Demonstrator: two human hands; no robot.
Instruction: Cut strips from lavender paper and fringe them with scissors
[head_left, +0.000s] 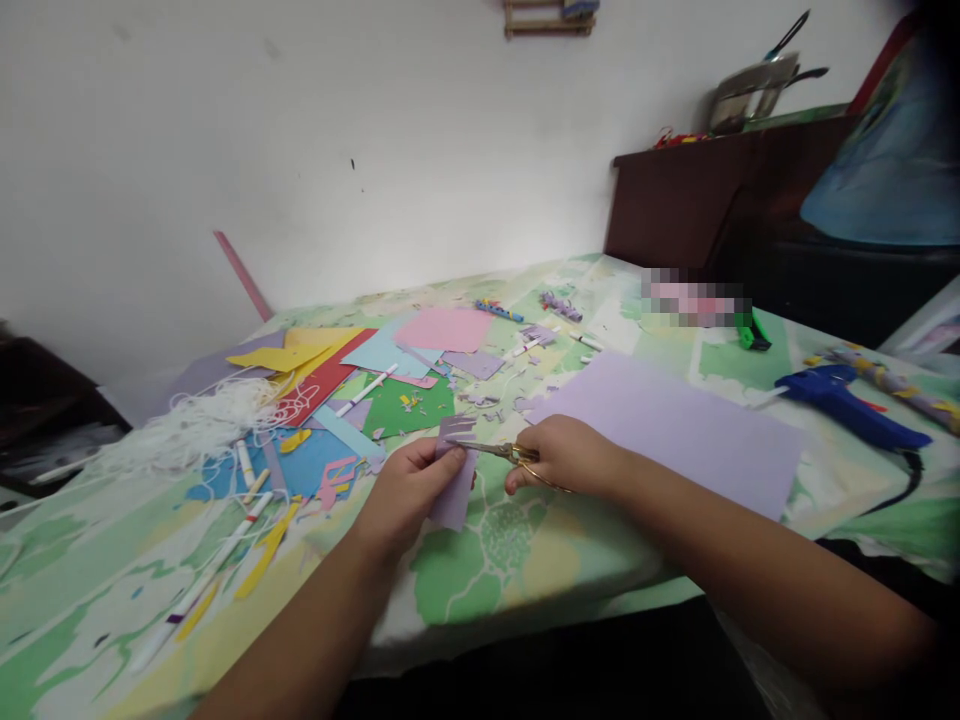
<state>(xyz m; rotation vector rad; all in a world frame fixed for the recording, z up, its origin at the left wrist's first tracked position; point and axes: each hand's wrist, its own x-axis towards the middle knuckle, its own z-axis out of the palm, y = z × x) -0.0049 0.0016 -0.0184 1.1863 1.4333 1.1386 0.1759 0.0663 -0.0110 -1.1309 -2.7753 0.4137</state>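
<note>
My left hand [411, 482] pinches a small strip of purple paper [451, 505] between thumb and fingers. Several slits run across the upper part of that strip, leaving a fringe. In my right hand [566, 455] is a pair of scissors [517, 454] with gold-coloured handles, its blades pointing left and lying across the strip near my left thumb. A large purple sheet [675, 430] lies flat on the table beyond my right forearm. Tiny purple scraps [487, 400] are scattered just past the strip.
A patterned green cloth [517, 590] covers the table. To the left lie tangled white string [195, 430], coloured paper [412, 405] and markers [244, 530]. A blue glue gun [847, 400] with a cord rests at the right, near a green-and-black object [752, 330]. A white wall [420, 150] stands behind.
</note>
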